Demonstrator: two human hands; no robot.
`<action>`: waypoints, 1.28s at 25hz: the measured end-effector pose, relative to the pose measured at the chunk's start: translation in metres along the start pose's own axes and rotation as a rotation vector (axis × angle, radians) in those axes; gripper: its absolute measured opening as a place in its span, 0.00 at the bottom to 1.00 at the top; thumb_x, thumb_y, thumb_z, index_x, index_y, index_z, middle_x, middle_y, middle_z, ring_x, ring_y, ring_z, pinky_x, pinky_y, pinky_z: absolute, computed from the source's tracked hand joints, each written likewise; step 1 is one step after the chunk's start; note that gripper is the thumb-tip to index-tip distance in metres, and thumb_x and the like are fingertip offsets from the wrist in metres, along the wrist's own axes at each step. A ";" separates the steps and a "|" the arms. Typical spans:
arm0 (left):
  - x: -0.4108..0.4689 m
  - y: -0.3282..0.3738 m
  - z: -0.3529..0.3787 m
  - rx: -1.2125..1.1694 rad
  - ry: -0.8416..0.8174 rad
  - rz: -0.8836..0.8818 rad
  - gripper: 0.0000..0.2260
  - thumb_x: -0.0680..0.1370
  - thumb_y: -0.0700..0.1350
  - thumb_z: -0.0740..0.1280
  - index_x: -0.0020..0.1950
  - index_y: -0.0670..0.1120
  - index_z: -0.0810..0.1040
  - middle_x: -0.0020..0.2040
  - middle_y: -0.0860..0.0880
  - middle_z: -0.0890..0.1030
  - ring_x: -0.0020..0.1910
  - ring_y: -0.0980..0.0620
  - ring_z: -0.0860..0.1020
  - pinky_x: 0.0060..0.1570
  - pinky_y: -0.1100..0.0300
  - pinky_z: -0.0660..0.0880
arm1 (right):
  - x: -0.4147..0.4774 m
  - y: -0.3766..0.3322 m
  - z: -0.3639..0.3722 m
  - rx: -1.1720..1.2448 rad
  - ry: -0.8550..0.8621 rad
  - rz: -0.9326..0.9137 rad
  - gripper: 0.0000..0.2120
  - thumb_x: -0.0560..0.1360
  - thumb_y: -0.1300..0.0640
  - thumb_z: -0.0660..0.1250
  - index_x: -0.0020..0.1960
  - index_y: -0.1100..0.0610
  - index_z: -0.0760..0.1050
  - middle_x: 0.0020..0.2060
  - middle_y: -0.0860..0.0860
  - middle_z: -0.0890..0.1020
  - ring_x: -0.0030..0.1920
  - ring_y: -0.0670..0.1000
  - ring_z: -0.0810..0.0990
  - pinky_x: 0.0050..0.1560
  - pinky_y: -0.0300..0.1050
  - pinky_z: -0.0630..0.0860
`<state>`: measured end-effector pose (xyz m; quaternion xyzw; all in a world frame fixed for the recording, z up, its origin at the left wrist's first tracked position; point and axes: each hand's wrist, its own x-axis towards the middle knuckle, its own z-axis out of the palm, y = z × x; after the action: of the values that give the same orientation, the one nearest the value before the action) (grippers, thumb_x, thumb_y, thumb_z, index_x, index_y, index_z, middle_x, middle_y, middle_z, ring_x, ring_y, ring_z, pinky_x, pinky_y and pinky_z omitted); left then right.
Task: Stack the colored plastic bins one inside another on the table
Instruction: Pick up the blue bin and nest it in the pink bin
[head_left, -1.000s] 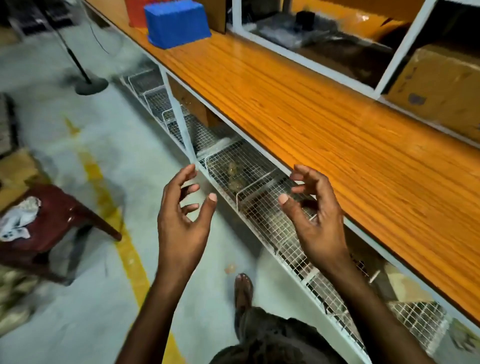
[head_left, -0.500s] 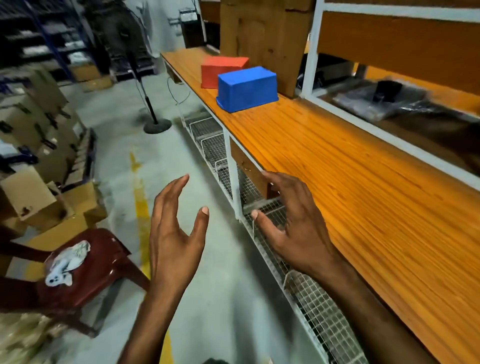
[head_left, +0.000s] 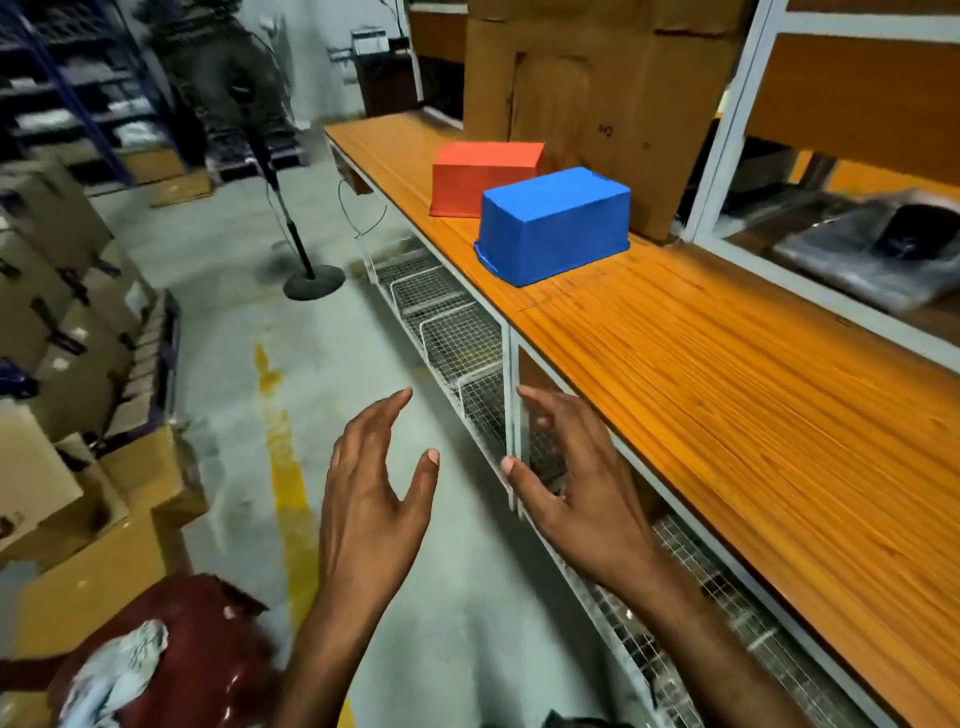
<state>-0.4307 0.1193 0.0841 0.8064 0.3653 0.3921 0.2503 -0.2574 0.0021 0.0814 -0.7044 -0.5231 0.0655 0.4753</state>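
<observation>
Head view: orange wooden table (head_left: 727, 415) beside grey concrete floor (head_left: 234, 291).

The single view comes from a wide-angle camera worn on the person's head. It looks forward and down from beside the near edge of a long wooden table (head_left: 727, 441) and faces along its length, so the table runs from the lower right up toward the middle. The left hand (head_left: 369, 519) and right hand (head_left: 576, 499) are closest to the lens, low in the middle, with the forearms entering from the bottom edge. The blue bin (head_left: 556, 228) and red bin (head_left: 478, 176) lie well beyond them. The floor (head_left: 234, 291) fills the left side, and the shelf posts at the right lean with the lens.
</observation>
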 end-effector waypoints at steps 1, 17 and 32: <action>0.023 -0.011 0.005 -0.044 -0.015 -0.017 0.26 0.79 0.44 0.72 0.75 0.56 0.70 0.71 0.56 0.73 0.72 0.55 0.72 0.68 0.51 0.72 | 0.018 0.006 0.009 0.005 0.013 0.024 0.29 0.78 0.48 0.70 0.76 0.39 0.63 0.70 0.39 0.70 0.69 0.43 0.73 0.65 0.55 0.77; 0.412 -0.110 0.178 -0.473 -0.252 -0.102 0.22 0.78 0.44 0.73 0.69 0.61 0.75 0.67 0.62 0.79 0.67 0.60 0.77 0.61 0.55 0.76 | 0.358 0.173 0.054 0.089 0.311 0.283 0.23 0.78 0.51 0.73 0.70 0.43 0.72 0.62 0.40 0.76 0.60 0.41 0.78 0.51 0.52 0.82; 0.672 -0.204 0.338 -0.718 -0.728 0.015 0.19 0.77 0.43 0.74 0.63 0.61 0.74 0.66 0.57 0.75 0.65 0.53 0.75 0.60 0.60 0.74 | 0.523 0.231 0.136 -0.071 0.899 0.700 0.25 0.76 0.52 0.76 0.70 0.50 0.73 0.65 0.44 0.76 0.57 0.36 0.78 0.53 0.42 0.78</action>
<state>0.0504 0.7318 0.0537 0.7564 0.0911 0.1884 0.6198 0.0500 0.5015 0.0494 -0.8098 -0.0069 -0.1048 0.5772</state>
